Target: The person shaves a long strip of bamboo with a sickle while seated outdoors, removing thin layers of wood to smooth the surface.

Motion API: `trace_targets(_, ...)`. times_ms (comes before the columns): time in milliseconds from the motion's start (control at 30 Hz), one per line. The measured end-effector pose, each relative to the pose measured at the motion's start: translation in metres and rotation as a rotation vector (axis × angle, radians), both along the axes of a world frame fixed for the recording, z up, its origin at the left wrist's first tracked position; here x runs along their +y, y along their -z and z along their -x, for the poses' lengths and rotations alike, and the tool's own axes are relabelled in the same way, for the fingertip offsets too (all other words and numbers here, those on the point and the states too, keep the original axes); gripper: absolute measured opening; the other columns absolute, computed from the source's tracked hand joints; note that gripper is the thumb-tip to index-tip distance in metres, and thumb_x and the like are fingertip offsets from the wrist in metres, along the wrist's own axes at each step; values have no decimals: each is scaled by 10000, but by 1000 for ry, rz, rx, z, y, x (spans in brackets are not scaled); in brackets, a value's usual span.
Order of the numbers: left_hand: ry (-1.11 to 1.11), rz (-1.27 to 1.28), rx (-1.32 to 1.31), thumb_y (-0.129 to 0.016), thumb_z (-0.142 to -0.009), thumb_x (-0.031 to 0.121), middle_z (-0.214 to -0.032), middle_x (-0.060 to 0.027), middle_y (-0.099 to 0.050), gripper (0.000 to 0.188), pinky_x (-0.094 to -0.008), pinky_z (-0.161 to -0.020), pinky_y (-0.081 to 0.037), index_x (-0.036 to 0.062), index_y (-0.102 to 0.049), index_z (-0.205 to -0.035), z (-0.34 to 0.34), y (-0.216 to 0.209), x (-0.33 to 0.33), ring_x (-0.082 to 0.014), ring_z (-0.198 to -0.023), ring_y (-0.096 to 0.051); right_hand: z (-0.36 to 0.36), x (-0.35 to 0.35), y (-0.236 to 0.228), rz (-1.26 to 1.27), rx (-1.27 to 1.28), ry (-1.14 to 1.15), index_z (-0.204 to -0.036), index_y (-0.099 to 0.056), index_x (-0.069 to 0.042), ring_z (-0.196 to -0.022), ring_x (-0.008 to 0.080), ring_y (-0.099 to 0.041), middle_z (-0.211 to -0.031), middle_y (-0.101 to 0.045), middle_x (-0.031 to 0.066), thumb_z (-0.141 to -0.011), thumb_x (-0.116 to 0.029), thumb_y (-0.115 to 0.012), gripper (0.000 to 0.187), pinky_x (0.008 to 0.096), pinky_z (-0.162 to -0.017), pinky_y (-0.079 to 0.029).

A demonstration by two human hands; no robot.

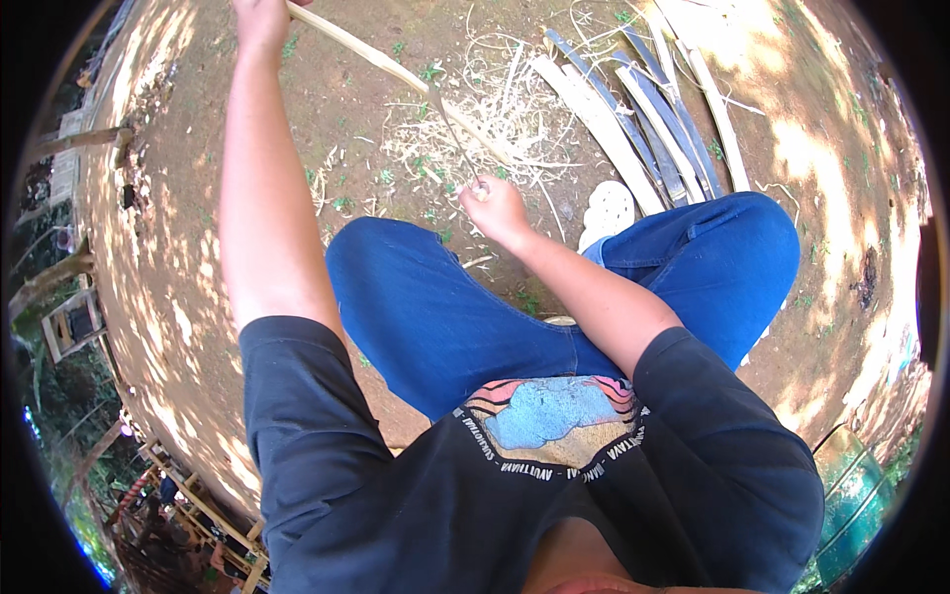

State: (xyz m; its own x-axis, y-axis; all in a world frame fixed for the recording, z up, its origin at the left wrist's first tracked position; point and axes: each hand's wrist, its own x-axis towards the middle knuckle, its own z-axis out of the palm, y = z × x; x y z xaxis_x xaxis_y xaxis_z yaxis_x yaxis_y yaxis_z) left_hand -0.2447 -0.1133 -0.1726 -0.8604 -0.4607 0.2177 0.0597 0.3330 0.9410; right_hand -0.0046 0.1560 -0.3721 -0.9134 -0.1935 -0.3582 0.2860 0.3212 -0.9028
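Stretched out to the far left, my left hand [261,25] is closed around one end of a long, pale bamboo strip [371,53]. The strip slants down to the right, its other end over the shavings. Between my knees, my right hand [495,210] is closed on the handle of a knife [455,134]. Its thin blade points up and away from me and meets the strip near the middle. Whether the edge is biting into the strip is too small to tell. Curly pale shavings [445,144] lie on the ground beneath.
To the right of the shavings, several split bamboo lengths [606,129], pale and dark, lie side by side. A pale clog [608,210] shows by my bent right leg. Wooden posts [54,275] stand at the left rim, and a green object [853,500] at the lower right.
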Motion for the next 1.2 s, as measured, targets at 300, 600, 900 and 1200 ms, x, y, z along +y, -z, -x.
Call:
trace_targets(300,-72,314,202,-486,-1008,340,-1282,-121,-540,446,-371,-1060,-349,33,-481,-1332,-16,-1,25,-245,-1254,-464,40,-34,-119,263,204,-83,-764,-603,-43,-588,221,-573,-663,-625,84,-896,-305,-653,298,400,-595,-477)
trace_targets(600,-24,294,215,-467,-1010,355,-1327,-121,-495,447,-367,-1077,-322,27,-511,-1310,-9,-4,32,-253,-1299,-415,39,-27,-50,285,-218,-6,-785,-593,-31,-495,160,-579,-641,-617,82,-901,-240,-643,244,346,-494,-495)
trace_targets(900,-20,237,272,-377,-1032,223,-1327,-170,-515,339,-404,-1061,-382,-15,-395,-1273,-23,-14,89,-261,-1245,-492,63,-50,-90,447,155,51,-706,-478,-91,-422,95,-477,-542,-486,-11,-909,-228,-645,297,300,-407,-425)
trace_targets(1200,17,277,332,-379,-1028,230,-1303,-141,-493,357,-397,-1067,-327,10,-400,-1308,-50,-21,105,-246,-1245,-451,57,-38,-92,472,-267,4,-819,-558,-39,-441,127,-511,-587,-525,29,-920,-217,-626,215,314,-421,-450)
